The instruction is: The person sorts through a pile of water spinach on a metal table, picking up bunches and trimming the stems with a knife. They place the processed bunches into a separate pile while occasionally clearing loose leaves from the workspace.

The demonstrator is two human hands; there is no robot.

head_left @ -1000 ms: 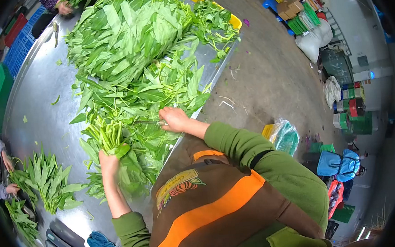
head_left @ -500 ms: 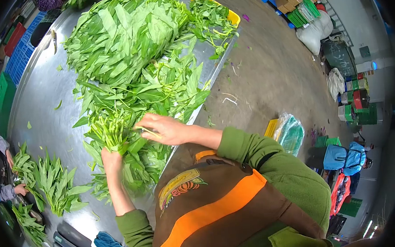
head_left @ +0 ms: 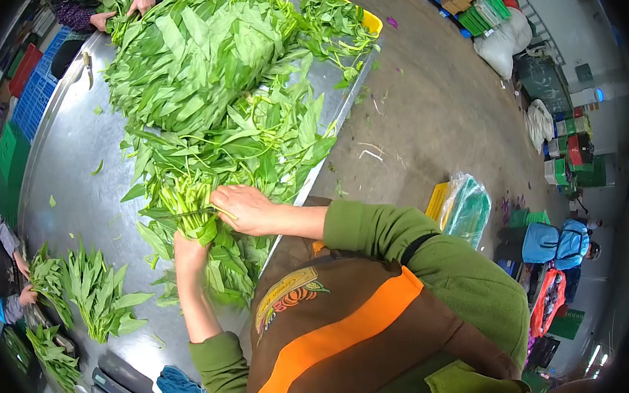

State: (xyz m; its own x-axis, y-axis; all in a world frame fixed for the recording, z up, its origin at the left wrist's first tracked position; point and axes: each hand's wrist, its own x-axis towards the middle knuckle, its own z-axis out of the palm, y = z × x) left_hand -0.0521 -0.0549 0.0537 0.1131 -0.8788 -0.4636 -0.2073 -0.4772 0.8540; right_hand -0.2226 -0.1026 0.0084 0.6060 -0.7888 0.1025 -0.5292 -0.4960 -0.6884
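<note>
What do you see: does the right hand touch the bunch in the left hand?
Touching. The head view shows the right hand with its fingers laid against the stems of the bunch that the left hand grips.

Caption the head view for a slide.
Left hand grips a bunch of leafy greens; right hand at its stems, on a steel table.

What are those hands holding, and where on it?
The left hand has its grip around the stems of a bunch of greens, below the cut ends. The right hand pinches a thin strand lying across those stems.
</note>
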